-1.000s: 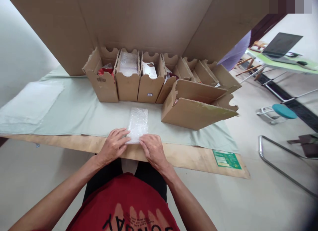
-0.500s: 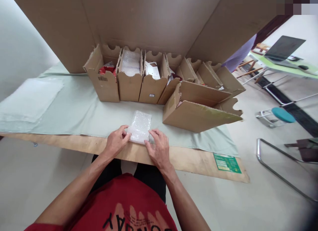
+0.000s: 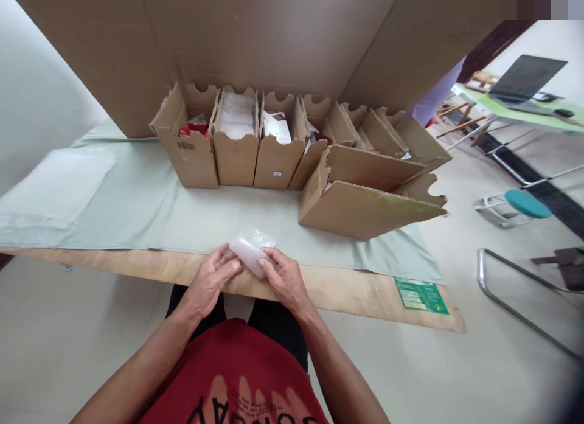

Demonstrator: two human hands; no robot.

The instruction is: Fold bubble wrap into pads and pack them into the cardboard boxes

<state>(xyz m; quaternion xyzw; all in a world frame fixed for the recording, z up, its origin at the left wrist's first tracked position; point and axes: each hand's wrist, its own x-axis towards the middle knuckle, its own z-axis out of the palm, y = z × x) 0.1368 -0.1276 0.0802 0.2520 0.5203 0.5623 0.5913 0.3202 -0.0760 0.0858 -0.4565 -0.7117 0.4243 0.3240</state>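
Note:
A small piece of bubble wrap (image 3: 250, 253), partly folded or rolled over, is tilted at the table's front edge. Its loose clear end lies toward the far side; whether anything is inside cannot be made out. My right hand (image 3: 285, 278) pinches its right side between thumb and fingers. At the left side of the wrap is my left hand (image 3: 212, 281), palm turned inward, fingers loosely stretched and apart from the thumb. Its fingertips are close to the wrap's edge, perhaps touching it.
Several cardboard bins (image 3: 235, 156) stand in a row at the back, with red packets, bubble wrap and white cards inside. Another cardboard bin (image 3: 369, 208) lies angled at the right. Stacked white sheets (image 3: 55, 187) rest at the left. A tall cardboard panel (image 3: 274, 41) rises behind.
The bubble wrap has gone from lying flat on the cloth to being tilted and folded up nearer the edge. My left hand has drawn back slightly and opened; my right hand grips the wrap.

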